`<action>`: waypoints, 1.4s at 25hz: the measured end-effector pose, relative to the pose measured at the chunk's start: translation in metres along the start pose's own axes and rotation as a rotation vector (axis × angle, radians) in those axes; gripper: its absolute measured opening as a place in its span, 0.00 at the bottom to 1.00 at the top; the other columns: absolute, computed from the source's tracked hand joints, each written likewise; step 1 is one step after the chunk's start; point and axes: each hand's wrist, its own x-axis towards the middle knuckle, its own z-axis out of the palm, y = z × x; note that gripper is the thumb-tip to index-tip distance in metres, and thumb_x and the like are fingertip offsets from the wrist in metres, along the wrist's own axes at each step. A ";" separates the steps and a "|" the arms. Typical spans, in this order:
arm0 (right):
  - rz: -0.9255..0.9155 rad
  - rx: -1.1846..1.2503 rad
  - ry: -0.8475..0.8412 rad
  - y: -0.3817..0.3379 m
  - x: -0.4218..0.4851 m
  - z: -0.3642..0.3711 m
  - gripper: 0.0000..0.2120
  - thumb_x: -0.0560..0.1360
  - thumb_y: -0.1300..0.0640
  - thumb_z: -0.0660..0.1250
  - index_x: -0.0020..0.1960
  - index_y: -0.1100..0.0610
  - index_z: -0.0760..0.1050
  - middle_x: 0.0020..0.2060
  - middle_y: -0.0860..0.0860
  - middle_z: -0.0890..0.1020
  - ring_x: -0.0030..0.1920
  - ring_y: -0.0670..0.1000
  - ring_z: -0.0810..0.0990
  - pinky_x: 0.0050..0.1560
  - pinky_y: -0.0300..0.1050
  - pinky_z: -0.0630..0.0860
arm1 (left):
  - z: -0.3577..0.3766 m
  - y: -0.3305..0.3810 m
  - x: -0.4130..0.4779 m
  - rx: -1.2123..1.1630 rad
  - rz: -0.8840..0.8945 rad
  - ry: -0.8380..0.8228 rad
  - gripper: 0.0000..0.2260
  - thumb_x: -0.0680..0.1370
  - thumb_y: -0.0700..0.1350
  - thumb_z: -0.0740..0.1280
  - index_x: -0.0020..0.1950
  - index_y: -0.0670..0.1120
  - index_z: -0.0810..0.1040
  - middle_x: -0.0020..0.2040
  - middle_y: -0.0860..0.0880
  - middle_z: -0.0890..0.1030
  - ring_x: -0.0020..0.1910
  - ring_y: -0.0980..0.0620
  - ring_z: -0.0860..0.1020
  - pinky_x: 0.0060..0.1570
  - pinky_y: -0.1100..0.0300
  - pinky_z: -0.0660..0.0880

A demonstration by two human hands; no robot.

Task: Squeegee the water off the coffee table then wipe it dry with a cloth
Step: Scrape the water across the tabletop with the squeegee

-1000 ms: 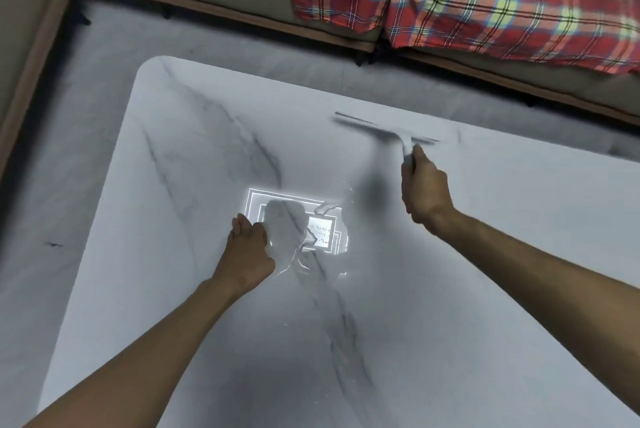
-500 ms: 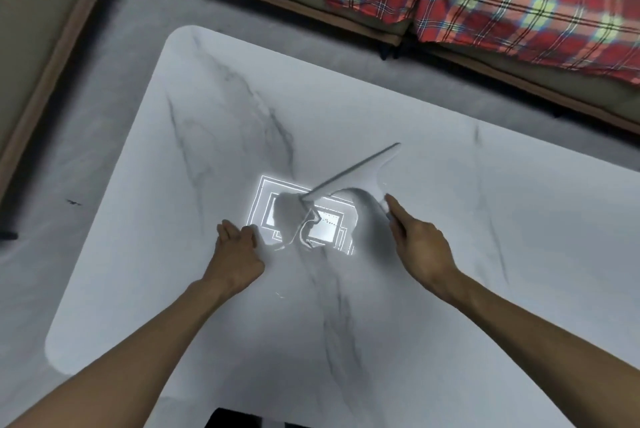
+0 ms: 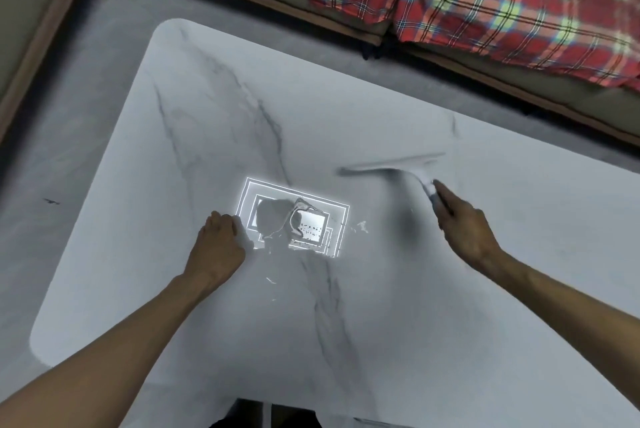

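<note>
Since 0.5 s ago, right hand (image 3: 465, 232) has swung the squeegee (image 3: 398, 166) away from the water puddle (image 3: 277, 223), rightward across the worktop (image 3: 346, 109); blade motion-blurred.

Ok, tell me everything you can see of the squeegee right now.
The squeegee is pale grey-white and T-shaped: a long thin blade bar joined at its right end to a curved neck that runs down into a handle. The right hand grips the handle, hiding most of it. The blade lies roughly level across the marble coffee table, up and right of the water. Motion blur smears it, so material and whether the blade edge touches the table cannot be told.
</note>
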 end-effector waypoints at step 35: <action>-0.768 -0.447 -0.420 -0.078 -0.117 0.140 0.19 0.81 0.39 0.47 0.71 0.30 0.55 0.56 0.47 0.81 0.52 0.56 0.80 0.47 0.46 0.72 | -0.004 -0.097 -0.088 -0.260 -0.129 0.122 0.11 0.81 0.48 0.57 0.40 0.48 0.69 0.36 0.50 0.76 0.34 0.52 0.74 0.33 0.57 0.70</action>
